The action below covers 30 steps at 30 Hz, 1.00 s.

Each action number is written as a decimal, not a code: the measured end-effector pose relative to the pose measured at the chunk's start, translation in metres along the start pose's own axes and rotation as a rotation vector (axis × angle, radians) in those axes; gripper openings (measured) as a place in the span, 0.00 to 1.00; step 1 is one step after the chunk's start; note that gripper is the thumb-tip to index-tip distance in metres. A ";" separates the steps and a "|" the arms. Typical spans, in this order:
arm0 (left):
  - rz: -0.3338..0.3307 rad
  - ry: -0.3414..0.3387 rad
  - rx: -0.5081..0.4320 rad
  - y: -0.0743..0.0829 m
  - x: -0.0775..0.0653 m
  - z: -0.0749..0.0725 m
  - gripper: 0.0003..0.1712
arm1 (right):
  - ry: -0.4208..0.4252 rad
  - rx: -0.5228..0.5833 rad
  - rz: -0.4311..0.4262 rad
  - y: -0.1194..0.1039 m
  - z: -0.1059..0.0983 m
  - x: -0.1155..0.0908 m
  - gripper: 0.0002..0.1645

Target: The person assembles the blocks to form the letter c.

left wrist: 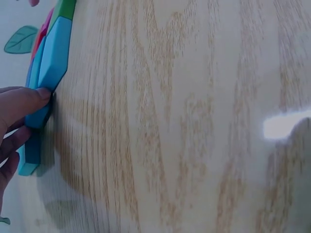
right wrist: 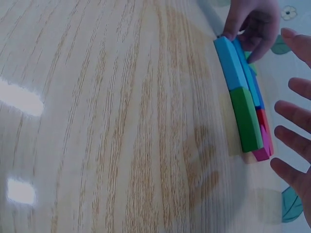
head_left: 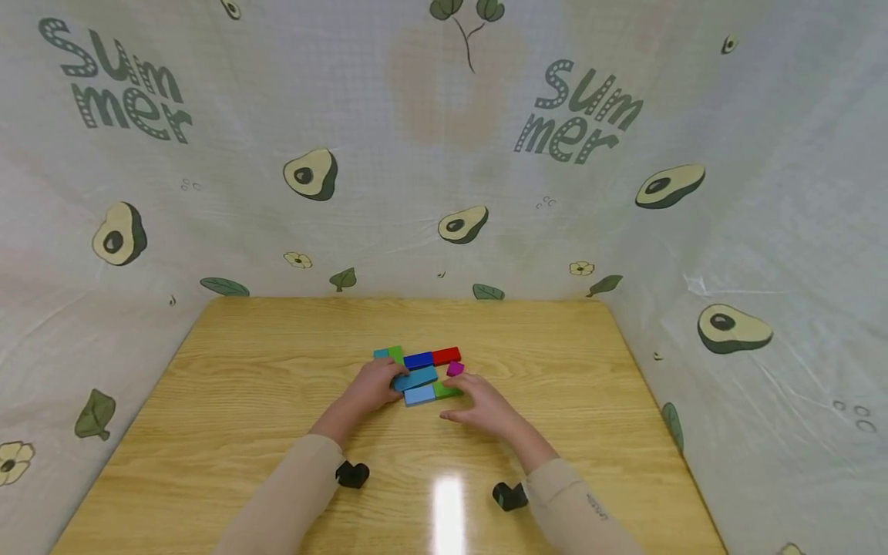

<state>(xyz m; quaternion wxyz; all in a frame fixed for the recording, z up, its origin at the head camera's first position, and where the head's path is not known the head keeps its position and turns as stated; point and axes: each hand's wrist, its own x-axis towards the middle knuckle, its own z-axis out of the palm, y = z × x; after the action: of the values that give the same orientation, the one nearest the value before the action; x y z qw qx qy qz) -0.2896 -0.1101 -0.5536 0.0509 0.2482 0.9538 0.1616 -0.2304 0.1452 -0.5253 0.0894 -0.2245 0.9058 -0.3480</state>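
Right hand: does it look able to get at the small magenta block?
Likely yes: the right hand, fingers spread and seemingly empty, is close to the small magenta block, with nothing lying on top.

A light brown table with wood grain (head_left: 291,331) has a smooth, shiny surface. Behind it and along both sides hangs a whitish, slightly wrinkled sheet (head_left: 388,116), which is printed with halved green avocados (head_left: 311,175), green leaves (head_left: 343,279), pale yellow flowers (head_left: 297,260) and grey-green "summer" lettering (head_left: 139,108). A bright white light reflection (head_left: 448,516) lies on the table's near part.
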 end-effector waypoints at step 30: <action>-0.098 0.208 -0.404 0.007 -0.070 -0.001 0.20 | 0.045 0.103 0.088 -0.001 0.017 -0.021 0.36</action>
<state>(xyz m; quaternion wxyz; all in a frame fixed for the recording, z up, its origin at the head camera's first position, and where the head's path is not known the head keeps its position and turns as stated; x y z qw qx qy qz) -0.2259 -0.1387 -0.5488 0.0085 0.1682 0.9132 0.3711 -0.2058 0.1449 -0.5373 0.0956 -0.1716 0.8976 -0.3947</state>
